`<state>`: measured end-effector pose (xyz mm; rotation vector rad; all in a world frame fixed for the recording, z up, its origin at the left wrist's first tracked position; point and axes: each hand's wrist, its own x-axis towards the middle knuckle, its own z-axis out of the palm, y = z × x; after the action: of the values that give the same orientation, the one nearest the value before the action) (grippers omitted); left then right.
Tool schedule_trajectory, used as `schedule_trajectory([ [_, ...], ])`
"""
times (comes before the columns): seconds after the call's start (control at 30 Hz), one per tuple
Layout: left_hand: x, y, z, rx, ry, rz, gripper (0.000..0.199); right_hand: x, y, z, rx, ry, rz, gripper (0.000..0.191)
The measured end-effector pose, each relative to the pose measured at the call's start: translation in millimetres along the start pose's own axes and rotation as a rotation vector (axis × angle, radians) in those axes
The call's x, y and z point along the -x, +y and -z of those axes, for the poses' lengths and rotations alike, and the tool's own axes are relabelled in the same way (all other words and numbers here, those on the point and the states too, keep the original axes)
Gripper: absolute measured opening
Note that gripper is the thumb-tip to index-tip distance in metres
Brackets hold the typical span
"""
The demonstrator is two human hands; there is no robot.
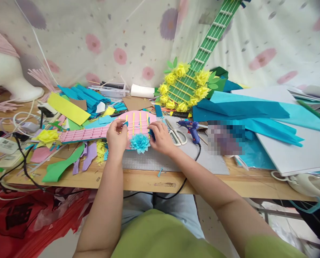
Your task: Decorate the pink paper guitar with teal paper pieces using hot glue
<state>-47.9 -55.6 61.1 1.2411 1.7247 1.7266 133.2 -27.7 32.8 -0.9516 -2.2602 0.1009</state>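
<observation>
A pink paper guitar (85,134) lies on the bench, its neck pointing left, with yellow strips across its body and a light blue paper flower (140,143) on its lower edge. My left hand (117,138) is over the left part of the body, thumb and fingers pinched on a small blue paper piece (126,124). At the body's right edge, my right hand (160,137) has its fingers curled round a dark blue paper piece (151,134). A yellow paper flower (47,136) sits at the neck's left end.
Scissors (177,134) and a blue glue gun (190,129) lie right of my hands on a grey cutting mat (208,162). A green paper guitar (188,86) leans at the back. Blue paper (240,109) lies right; scraps and cables (24,157) crowd the left.
</observation>
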Motion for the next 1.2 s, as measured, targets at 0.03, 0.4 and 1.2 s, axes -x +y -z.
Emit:
schedule_trajectory([
  [0.03, -0.2, -1.5, 0.4, -0.002, -0.003, -0.002, 0.018, -0.1, 0.0, -0.3, 0.003, -0.004, -0.01, 0.046],
  [0.4, 3.3, 1.7, 6.4, 0.012, 0.031, 0.048, 0.023, -5.8, -1.0, -2.4, 0.045, -0.017, -0.101, 0.052],
  [1.2, 1.9, -1.1, 4.7, 0.009, -0.019, 0.048, 0.03, -4.2, 3.1, 5.8, -0.03, 0.065, -0.129, 0.04],
])
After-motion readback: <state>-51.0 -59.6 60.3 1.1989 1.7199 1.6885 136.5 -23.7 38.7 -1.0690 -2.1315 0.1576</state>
